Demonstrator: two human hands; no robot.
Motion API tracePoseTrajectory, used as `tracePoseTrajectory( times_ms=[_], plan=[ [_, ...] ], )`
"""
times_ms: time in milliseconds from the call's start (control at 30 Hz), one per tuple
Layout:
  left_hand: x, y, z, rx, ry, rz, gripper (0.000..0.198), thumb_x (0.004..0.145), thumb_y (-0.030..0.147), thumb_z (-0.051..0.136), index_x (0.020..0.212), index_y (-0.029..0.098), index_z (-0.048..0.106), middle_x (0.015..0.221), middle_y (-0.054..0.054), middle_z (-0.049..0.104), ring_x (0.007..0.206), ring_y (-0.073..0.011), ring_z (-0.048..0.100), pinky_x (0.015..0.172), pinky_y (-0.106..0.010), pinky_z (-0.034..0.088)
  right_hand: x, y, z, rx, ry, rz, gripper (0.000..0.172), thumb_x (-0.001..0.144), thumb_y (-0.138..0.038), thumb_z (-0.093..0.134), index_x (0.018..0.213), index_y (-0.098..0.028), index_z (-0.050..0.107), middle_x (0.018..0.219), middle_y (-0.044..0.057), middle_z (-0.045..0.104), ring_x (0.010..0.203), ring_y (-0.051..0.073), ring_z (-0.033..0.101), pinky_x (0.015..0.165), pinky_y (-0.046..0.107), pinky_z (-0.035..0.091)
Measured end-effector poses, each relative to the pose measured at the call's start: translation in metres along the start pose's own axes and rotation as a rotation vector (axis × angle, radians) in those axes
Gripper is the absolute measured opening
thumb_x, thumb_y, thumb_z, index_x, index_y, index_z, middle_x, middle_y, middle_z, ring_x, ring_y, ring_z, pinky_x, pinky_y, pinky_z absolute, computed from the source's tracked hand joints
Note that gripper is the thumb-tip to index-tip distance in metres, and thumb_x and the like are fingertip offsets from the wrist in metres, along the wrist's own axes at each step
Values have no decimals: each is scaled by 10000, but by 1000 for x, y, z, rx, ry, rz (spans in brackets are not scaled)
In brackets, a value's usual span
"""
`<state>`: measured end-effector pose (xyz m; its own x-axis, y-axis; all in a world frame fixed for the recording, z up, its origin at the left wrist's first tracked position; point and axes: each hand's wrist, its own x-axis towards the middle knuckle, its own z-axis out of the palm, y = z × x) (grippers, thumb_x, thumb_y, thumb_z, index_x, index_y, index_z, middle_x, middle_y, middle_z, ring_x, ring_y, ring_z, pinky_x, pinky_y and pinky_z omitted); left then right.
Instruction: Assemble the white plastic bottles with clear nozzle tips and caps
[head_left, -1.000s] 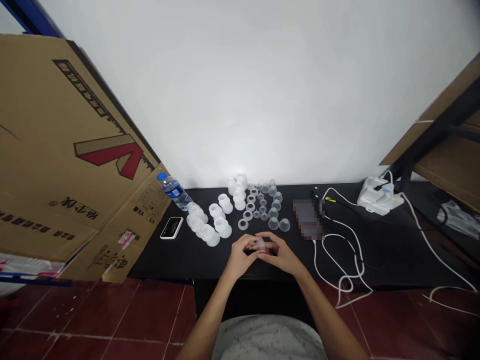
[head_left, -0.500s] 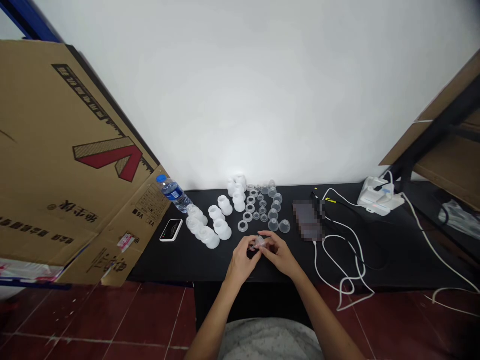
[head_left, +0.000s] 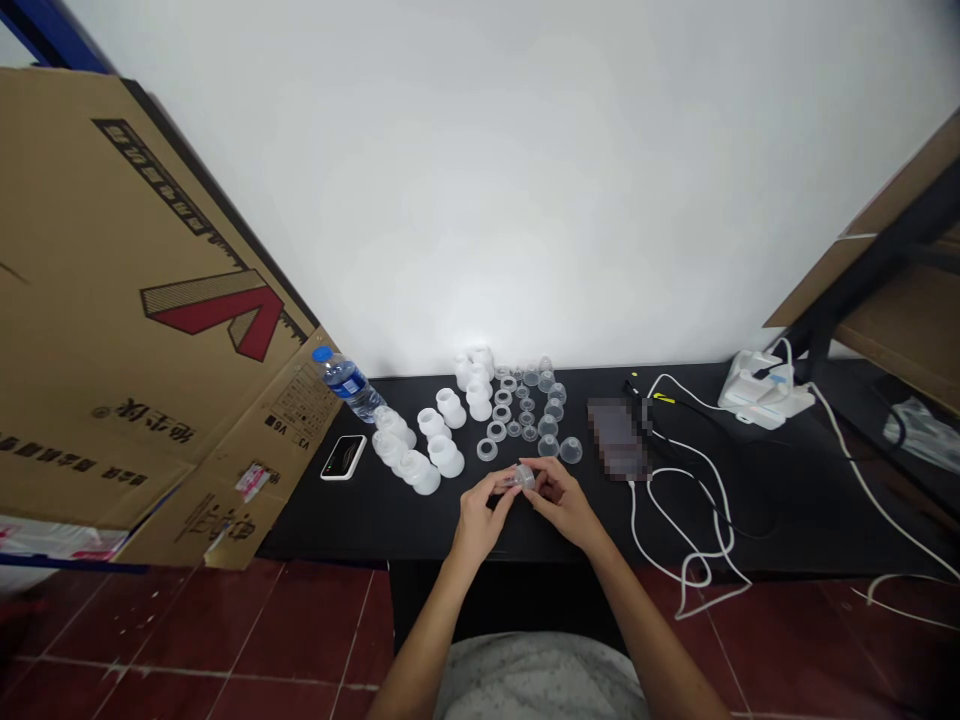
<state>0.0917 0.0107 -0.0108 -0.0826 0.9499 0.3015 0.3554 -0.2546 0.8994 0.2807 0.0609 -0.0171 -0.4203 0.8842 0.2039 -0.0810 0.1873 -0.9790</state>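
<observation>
Over the front part of the black table, my left hand (head_left: 481,512) and my right hand (head_left: 562,503) are closed on one small clear plastic cap-like part (head_left: 524,477). Fingertips pinch it from both sides and cover some of it, so its exact kind cannot be made out. Just behind my hands lie clear flat rings (head_left: 487,450), small clear discs (head_left: 528,419) and clear domes (head_left: 571,450), set out in columns. To the left of these stand several white wide-necked plastic bottles (head_left: 446,456) in rows, beside frosted, paler pieces (head_left: 391,424).
A water bottle (head_left: 348,384) and a white phone-like device (head_left: 343,457) are at the table's left, near a large cardboard box (head_left: 150,330). On the right lie a blurred-out dark phone (head_left: 619,440), white cables (head_left: 697,555) and a white power strip (head_left: 763,388). A white wall (head_left: 540,180) rises behind.
The clear part has been turned between my fingers, and more of its round side shows. My hands have shifted only slightly. The parts on the table stay in place.
</observation>
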Motion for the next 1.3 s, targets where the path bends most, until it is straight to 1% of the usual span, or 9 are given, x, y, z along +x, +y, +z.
tracePoseTrajectory(
  times_ms=[100, 267, 433, 667, 833, 967, 1067, 1167, 1300],
  plan=[
    [0, -3, 0, -26, -13, -20, 270, 1027, 376, 681, 1247, 240, 757, 1210, -89, 824, 1058, -258, 820, 982, -428, 674, 0, -3, 0, -41, -11, -40, 434, 952, -361, 742, 1381, -314, 700, 1386, 86, 583, 880, 159, 604, 750, 300, 568],
    [0, -4, 0, -32, -22, -23, 250, 1035, 379, 670, 1219, 235, 757, 1180, -84, 827, 1036, -246, 822, 967, -409, 672, 0, 2, 2, -113, 8, -13, 417, 954, -326, 732, 1368, -296, 688, 1158, 54, 696, 882, 187, 624, 753, 306, 561],
    [-1, -1, -1, 27, -34, 16, 253, 1044, 364, 659, 1241, 245, 764, 1242, -89, 812, 1048, -249, 815, 982, -421, 665, -1, 10, 6, -130, 70, -5, 364, 946, -345, 763, 1297, -281, 693, 1159, 56, 717, 894, 197, 654, 785, 325, 571],
    [-8, 2, -7, 163, -2, 153, 327, 1093, 278, 554, 1355, 290, 749, 1363, -73, 773, 1275, -272, 736, 1124, -499, 604, 1, 6, 8, -164, 67, 0, 347, 919, -346, 758, 1254, -267, 714, 1186, 65, 742, 851, 193, 657, 717, 328, 572],
    [-23, 9, -25, 255, 40, 193, 254, 1070, 262, 604, 1230, 298, 798, 1311, -75, 789, 1208, -274, 758, 1049, -483, 640, 0, 1, 9, -221, -60, -42, 345, 932, -325, 755, 1275, -300, 728, 1159, 52, 762, 860, 203, 668, 717, 334, 567],
    [-26, 26, -51, 366, 79, 238, 226, 1063, 226, 607, 1170, 286, 797, 1224, -80, 797, 1128, -260, 758, 994, -438, 633, 0, 1, 7, -248, -71, -22, 381, 940, -314, 749, 1319, -303, 717, 1071, 41, 768, 818, 199, 670, 732, 341, 569],
    [-16, 42, -77, 551, 191, 295, 213, 1051, 216, 621, 1179, 275, 781, 1138, -87, 797, 1059, -265, 746, 989, -448, 595, 1, 2, 6, -229, -44, 12, 426, 942, -313, 748, 1362, -301, 681, 963, 18, 768, 749, 188, 663, 727, 340, 570],
    [2, 55, -97, 777, 272, 321, 236, 1044, 248, 630, 1241, 245, 760, 1154, -117, 793, 1053, -303, 720, 978, -477, 557, 3, 2, 6, -196, -20, 14, 433, 922, -342, 776, 1340, -299, 668, 1000, 28, 786, 754, 192, 668, 701, 332, 574],
    [22, 57, -100, 976, 252, 304, 307, 1045, 281, 614, 1320, 206, 727, 1285, -168, 772, 1210, -393, 664, 1046, -569, 486, 5, 3, 7, -158, 43, 6, 409, 867, -396, 848, 1232, -278, 708, 984, 34, 746, 757, 189, 650, 665, 312, 566]
  ],
)
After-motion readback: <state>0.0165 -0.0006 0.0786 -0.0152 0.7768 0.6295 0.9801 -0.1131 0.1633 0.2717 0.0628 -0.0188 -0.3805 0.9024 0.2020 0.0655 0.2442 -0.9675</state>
